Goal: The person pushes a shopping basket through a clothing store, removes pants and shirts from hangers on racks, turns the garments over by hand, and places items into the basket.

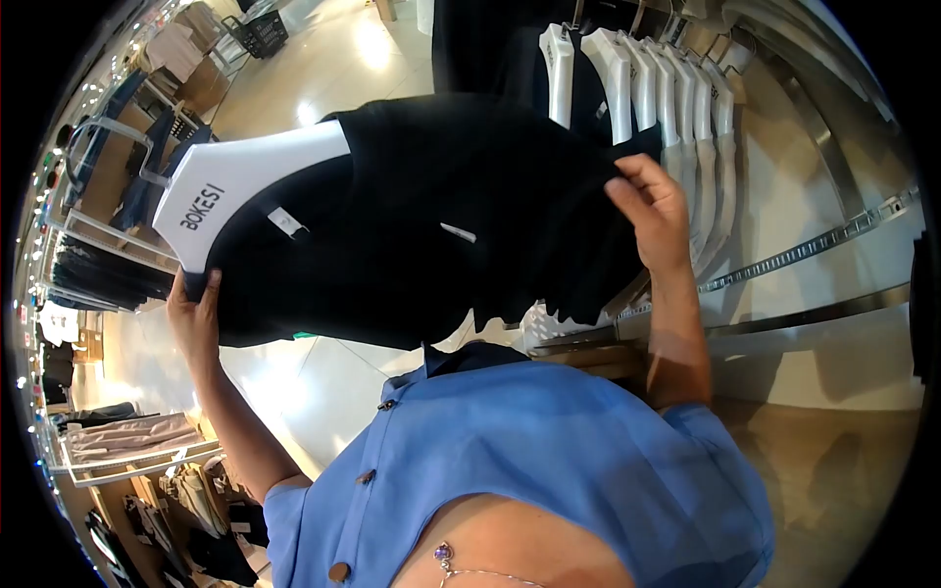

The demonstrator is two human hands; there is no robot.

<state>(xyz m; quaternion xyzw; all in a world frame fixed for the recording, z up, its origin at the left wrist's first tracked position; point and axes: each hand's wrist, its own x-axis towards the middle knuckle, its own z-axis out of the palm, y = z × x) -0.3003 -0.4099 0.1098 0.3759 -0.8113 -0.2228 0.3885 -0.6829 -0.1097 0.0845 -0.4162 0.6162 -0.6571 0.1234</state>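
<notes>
Black cloth fills the middle of the view: a shirt on a white hanger, held up in front of the wearer's blue top. Both arms reach forward from the body, spread apart. The left hand closes on the hanger and the shirt at the near end of the neck opening, thumb raised, below the hanger's printed lettering. The right hand grips the shirt's far right edge between thumb and fingers, its wrist rising from below. A small white tag shows inside the neck. Pale, glossy floor tiles with bright reflections lie below and beyond the shirt. To its left are a shelf with folded trousers and, farther up, a dark basket. Behind its upper right edge hangs a close row of white hangers, near the right hand; a metal rail runs off to the right. Open floor stretches beyond the shirt's top edge, toward the basket.
</notes>
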